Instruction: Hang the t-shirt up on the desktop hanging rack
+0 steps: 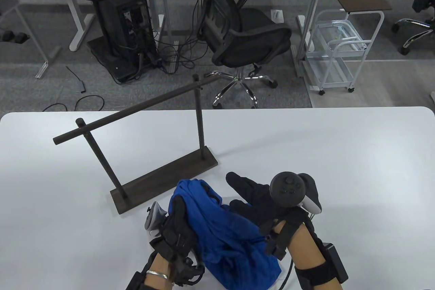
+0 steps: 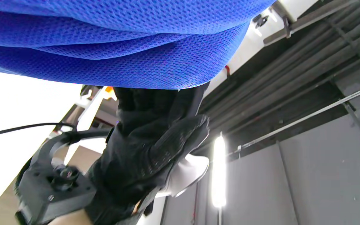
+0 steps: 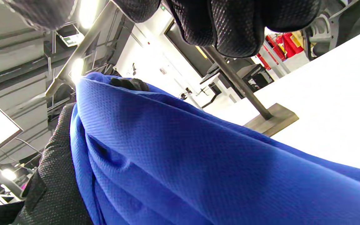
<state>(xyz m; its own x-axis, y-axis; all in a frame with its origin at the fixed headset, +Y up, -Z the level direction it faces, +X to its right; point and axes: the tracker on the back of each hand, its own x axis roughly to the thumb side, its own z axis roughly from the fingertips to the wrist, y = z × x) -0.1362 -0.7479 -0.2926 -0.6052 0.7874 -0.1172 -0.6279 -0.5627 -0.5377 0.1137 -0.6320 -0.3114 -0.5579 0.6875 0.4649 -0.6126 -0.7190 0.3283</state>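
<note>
The left hand [image 1: 176, 222] grips the bunched blue t-shirt [image 1: 231, 235], held above the counter's [image 1: 340, 154] near edge. The right hand [image 1: 258, 198] touches the cloth with fingers spread, not gripping. The dark hanging rack [image 1: 136, 140] stands just beyond, bare counter to its right.

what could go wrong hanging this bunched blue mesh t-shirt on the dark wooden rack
The blue mesh t-shirt is bunched; it may go over the bar in a lump and slide off. The dark wooden rack stands on a narrow base; a snag could tip it. Only the left hand visibly holds cloth; the right hand looks spread, so cloth may slip.
</note>
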